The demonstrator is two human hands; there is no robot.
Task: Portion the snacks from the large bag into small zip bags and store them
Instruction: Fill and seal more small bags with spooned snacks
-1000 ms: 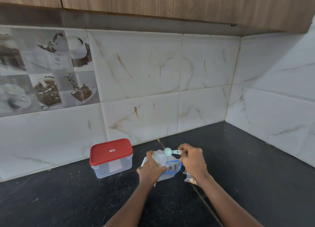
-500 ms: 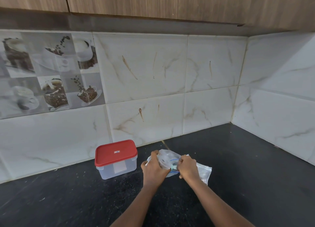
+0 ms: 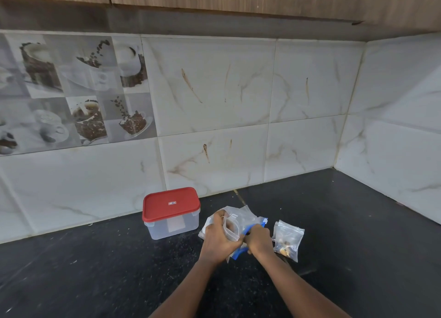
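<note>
My left hand [image 3: 218, 240] pinches a small clear zip bag [image 3: 231, 230] and holds its mouth open above the counter. Right beside it, my right hand [image 3: 259, 240] is closed in a fist at the blue-edged mouth of the large clear snack bag [image 3: 247, 216], which lies crumpled under both hands. The pale green spoon this hand held a moment ago is hidden under its fingers. Just right of my right hand, a small zip bag with snacks in it [image 3: 288, 239] lies on the counter.
A clear plastic box with a red lid [image 3: 170, 211], shut, stands left of my hands near the tiled wall [image 3: 214, 150]. The black counter [image 3: 95, 270] runs right to a corner where a side wall [image 3: 393, 162] meets it. Wooden cabinets hang overhead.
My right hand has come down from above the bags with the spoon, which is now hidden. The filled small bag now shows to its right. My view has shifted left.
</note>
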